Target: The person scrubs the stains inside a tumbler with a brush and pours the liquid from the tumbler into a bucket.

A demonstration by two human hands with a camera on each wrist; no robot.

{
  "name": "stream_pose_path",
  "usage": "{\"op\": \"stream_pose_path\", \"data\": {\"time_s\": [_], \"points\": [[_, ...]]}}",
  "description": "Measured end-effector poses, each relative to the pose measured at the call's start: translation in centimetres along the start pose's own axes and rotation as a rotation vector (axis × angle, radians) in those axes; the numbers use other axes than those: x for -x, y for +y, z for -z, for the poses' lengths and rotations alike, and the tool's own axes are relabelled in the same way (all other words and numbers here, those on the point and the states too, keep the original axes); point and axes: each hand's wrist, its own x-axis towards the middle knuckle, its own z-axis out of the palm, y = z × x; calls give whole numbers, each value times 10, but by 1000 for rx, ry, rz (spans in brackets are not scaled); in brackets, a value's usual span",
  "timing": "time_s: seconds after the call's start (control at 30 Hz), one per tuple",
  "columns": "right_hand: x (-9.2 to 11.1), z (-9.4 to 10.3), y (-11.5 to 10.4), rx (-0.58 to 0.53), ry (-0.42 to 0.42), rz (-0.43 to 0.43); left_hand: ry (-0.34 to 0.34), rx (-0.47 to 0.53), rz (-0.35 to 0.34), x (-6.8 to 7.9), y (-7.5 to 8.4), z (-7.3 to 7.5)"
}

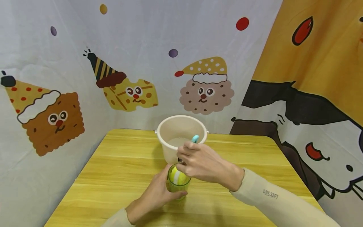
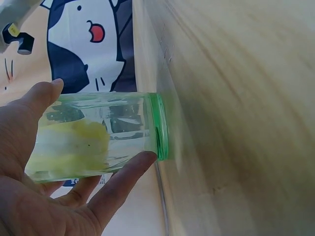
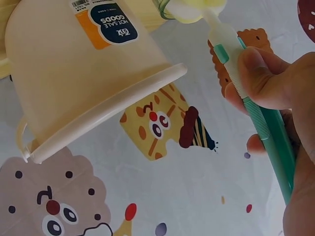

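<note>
A clear green drinking glass (image 1: 173, 188) stands upright near the front middle of the table, held around its side by my left hand (image 1: 157, 190). In the left wrist view the thumb lies on one side of the glass (image 2: 129, 129) and the fingers on the other, its base at the tabletop. My right hand (image 1: 202, 160) grips the teal handle (image 3: 257, 118) of a cup-cleaning brush above the mouth of the glass. The brush's yellow-and-white sponge head (image 1: 178, 177) sits inside the glass. The handle's light blue end (image 1: 195, 138) pokes out above the right hand.
Just behind the hands stands a cream bucket (image 1: 168, 154), with what looks like water in the bottom; it bears a label (image 3: 108, 24). The wood-grain table (image 1: 127, 157) meets a cartoon-printed cloth (image 1: 136, 31) at its back and sides.
</note>
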Motion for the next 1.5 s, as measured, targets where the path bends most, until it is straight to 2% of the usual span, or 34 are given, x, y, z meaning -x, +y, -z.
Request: {"op": "stream_pose_path", "data": {"time_s": [0.4, 1.5], "points": [[7, 0, -2, -35, 6, -22, 16, -11, 17, 0, 0, -1], [9, 9, -13, -53, 5, -15, -22, 29, 8, 1, 1, 2]]}}
